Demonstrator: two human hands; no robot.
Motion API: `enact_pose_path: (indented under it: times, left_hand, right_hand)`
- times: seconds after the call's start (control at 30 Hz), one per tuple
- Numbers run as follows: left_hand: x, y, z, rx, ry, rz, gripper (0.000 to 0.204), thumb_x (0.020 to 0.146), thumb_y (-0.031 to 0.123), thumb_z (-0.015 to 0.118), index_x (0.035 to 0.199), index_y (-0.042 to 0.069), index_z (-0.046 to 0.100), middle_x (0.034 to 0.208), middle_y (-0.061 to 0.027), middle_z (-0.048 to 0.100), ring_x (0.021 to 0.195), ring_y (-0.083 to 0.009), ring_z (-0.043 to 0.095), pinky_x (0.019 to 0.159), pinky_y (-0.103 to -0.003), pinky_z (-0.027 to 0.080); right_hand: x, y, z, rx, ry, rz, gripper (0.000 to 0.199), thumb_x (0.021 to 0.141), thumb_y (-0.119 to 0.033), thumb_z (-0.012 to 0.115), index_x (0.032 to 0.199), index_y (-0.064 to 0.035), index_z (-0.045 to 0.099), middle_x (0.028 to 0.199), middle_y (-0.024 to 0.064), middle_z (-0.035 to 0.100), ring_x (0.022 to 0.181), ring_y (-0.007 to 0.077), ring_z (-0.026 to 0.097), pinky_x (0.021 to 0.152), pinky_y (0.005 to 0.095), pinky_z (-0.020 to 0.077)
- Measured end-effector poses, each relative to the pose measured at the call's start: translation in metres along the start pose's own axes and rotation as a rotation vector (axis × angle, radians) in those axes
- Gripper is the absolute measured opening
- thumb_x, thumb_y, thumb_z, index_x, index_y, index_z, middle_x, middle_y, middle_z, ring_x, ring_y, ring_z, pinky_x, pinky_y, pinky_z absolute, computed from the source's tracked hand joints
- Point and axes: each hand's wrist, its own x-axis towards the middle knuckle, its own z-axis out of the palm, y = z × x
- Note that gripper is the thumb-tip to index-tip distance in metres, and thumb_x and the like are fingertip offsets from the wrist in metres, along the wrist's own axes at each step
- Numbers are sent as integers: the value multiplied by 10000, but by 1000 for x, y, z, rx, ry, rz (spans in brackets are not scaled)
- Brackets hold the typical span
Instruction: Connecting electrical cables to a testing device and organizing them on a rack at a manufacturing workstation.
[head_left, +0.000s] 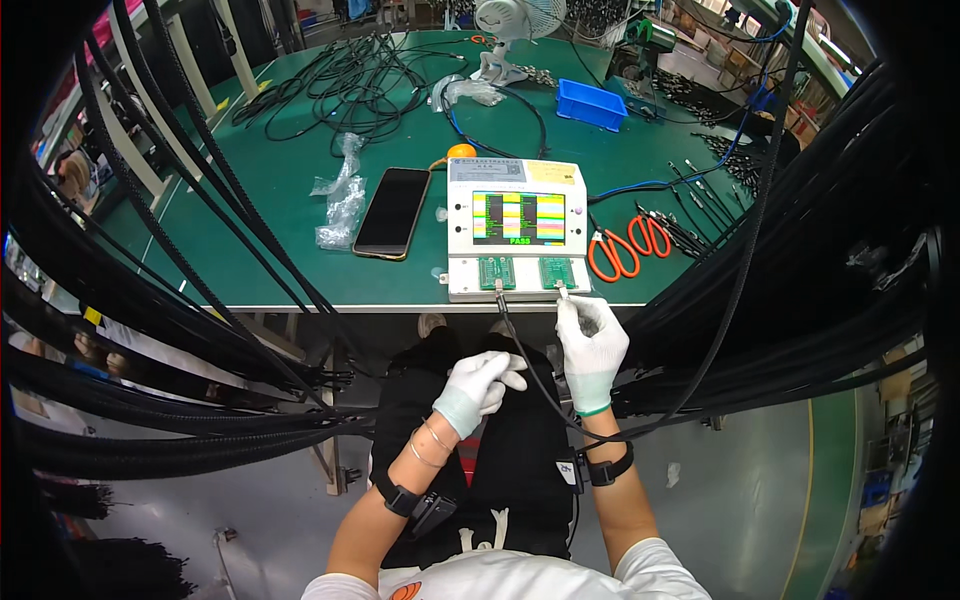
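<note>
A white cable tester (459,240) with a lit colour screen stands at the table's near edge, two green circuit boards on its front ledge. In the left board (496,272) sits the plug of a black cable (535,375), which hangs down and curves right below my hands. My right hand (592,345), in a white glove, pinches a small cable connector (563,293) at the front of the right board (556,272); how far it is inserted cannot be made out. Over my lap, my gloved left hand (482,388) has its fingers drawn together, with nothing visible in them.
Left of the tester lie a phone (394,212) and clear plastic wrap (343,205). Orange-handled scissors (613,255) and black cable ends are to its right. A blue tray (591,104), fan (520,20) and coiled cables (345,90) are farther back. Thick black cable bundles (190,440) hang at both sides.
</note>
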Motion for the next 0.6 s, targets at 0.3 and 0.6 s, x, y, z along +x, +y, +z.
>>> enact_pose_path:
  times: [0.3,0.6]
  left_hand:
    - [12,-49,-1,379,-76,-93,303,1014,226,494,1047,-2,690,782,-89,720,429,-42,384,412,-221,295]
    - [7,-128,15,1072,-490,132,197,861,102,544,988,14,665,852,-165,707,786,-314,687,772,-367,534]
  right_hand:
    - [-3,-1,5,101,7,92,142,892,-92,706,947,38,692,729,-7,660,648,17,532,596,210,452]
    - [6,-10,8,-218,22,-122,105,904,-92,674,911,14,672,672,12,623,571,77,549,572,231,444]
